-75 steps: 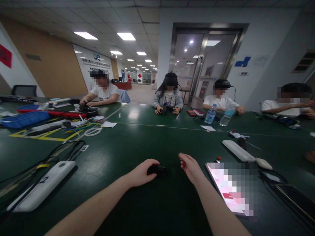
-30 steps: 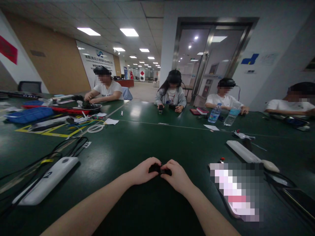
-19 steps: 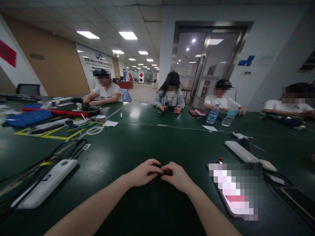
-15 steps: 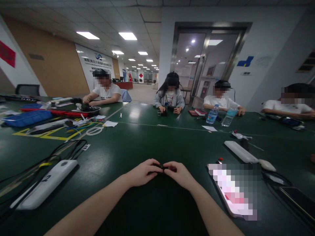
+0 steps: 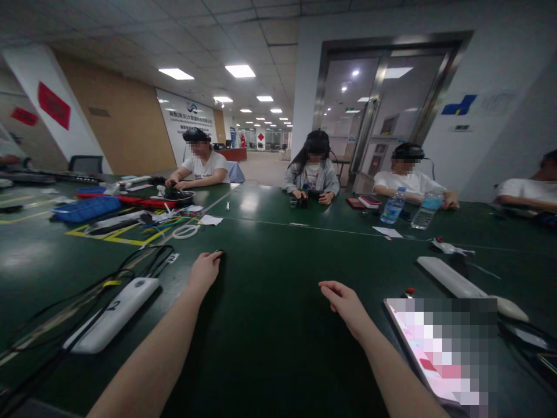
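A white plastic case marked 2 (image 5: pixel 111 313) is laid on the dark green table (image 5: pixel 278 354), with black cables (image 5: pixel 82 313) beside it. The left hand (image 5: pixel 204 273) is reached forward, its fingers (image 5: pixel 208 261) loosely bunched, and a small black object (image 5: pixel 220 253) is seen at the fingertips; whether it is gripped cannot be told. The right hand (image 5: pixel 343 303) is held open, its fingers extended and nothing held, just beside a pixelated tablet (image 5: pixel 435 354), beyond which a white plastic bar (image 5: pixel 448 276) is placed.

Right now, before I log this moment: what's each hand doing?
Left hand: fingers at a small black object; cannot tell if it is gripped.
Right hand: open, holding nothing visible.
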`<state>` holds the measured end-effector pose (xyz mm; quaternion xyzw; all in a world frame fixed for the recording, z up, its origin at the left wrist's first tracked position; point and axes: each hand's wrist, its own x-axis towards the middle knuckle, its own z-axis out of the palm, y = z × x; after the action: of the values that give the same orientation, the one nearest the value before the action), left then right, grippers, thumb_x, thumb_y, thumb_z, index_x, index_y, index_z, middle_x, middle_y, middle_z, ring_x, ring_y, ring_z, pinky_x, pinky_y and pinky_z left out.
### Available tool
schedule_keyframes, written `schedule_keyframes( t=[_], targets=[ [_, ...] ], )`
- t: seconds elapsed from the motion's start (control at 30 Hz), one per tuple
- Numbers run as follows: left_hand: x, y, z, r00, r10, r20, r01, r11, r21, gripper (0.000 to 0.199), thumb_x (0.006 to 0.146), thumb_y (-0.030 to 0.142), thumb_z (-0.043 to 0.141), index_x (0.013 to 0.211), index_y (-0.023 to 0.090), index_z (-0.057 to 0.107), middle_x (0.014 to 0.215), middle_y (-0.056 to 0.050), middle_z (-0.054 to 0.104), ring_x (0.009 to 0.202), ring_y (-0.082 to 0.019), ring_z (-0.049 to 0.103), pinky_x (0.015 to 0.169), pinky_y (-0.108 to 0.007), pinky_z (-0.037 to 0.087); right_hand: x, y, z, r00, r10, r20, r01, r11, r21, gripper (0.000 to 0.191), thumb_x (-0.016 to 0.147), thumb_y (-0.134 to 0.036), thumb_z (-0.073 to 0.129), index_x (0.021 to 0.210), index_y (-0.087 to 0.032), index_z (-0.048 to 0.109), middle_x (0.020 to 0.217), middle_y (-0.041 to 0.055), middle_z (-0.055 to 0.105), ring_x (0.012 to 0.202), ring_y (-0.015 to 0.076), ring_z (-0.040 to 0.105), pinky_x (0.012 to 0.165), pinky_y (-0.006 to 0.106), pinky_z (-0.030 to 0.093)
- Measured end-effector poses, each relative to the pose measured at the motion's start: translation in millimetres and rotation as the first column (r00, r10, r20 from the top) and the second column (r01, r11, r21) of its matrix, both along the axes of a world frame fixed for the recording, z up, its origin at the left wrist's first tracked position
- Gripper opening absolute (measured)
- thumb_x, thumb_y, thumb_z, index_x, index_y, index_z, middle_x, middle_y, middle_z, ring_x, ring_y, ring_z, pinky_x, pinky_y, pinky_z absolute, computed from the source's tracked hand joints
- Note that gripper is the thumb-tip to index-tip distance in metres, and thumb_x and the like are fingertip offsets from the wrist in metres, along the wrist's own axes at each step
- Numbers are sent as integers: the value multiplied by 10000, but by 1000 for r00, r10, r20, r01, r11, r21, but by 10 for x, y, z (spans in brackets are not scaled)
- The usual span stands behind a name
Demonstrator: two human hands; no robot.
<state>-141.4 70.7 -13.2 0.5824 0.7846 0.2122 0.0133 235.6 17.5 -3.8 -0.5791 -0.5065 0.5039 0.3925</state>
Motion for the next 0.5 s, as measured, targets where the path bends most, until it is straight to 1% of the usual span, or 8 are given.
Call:
schedule_keyframes(
  t=[0.07,0.1,0.17,0.27,0.37,0.5],
  targets=[
    [-136,-17,-15,981,191,26,-192,981,24,382,871,260,401,1186,193,608,1137,-141,571,992,-255,580,864,-353,458,0,1,4,1000,14,9,-14,1000,2,282,728,-361,626,962,-211,675,783,10,603,589,117,461,550,259,375],
    [-183,-28,-24,966,255,41,-257,966,41,378,867,266,411,1179,194,611,1129,-148,576,986,-263,582,849,-357,464,1,2,4,1000,19,11,-19,1000,4,286,733,-365,619,968,-210,671,776,9,597,589,118,459,553,262,375],
    [-239,-45,-44,945,321,63,-325,943,72,370,858,275,428,1165,196,618,1115,-156,584,989,-276,580,836,-364,466,4,5,5,1000,22,14,-22,1000,0,292,740,-370,608,975,-208,666,748,6,583,582,120,454,558,269,375],
    [-263,-49,-67,937,342,77,-348,933,90,362,850,269,440,1154,192,621,1111,-164,586,1011,-285,571,851,-368,456,10,10,4,1000,14,3,-14,1000,-17,300,733,-372,609,979,-209,663,710,-1,563,568,123,446,555,276,370],
    [-263,-32,-76,934,348,84,-355,930,97,379,849,265,443,1187,175,589,1126,-177,580,1044,-290,561,881,-371,439,21,12,-4,1000,2,-29,-2,1000,-19,317,716,-384,622,979,-213,665,689,-4,552,565,126,444,554,280,366],
    [-278,-6,-77,915,382,131,-396,912,110,474,834,283,471,1266,87,483,1161,-207,575,1087,-311,541,908,-389,422,42,28,-50,998,1,-61,-2,1000,-20,347,708,-401,628,992,-204,660,640,-18,517,569,124,440,574,280,372]
  ],
)
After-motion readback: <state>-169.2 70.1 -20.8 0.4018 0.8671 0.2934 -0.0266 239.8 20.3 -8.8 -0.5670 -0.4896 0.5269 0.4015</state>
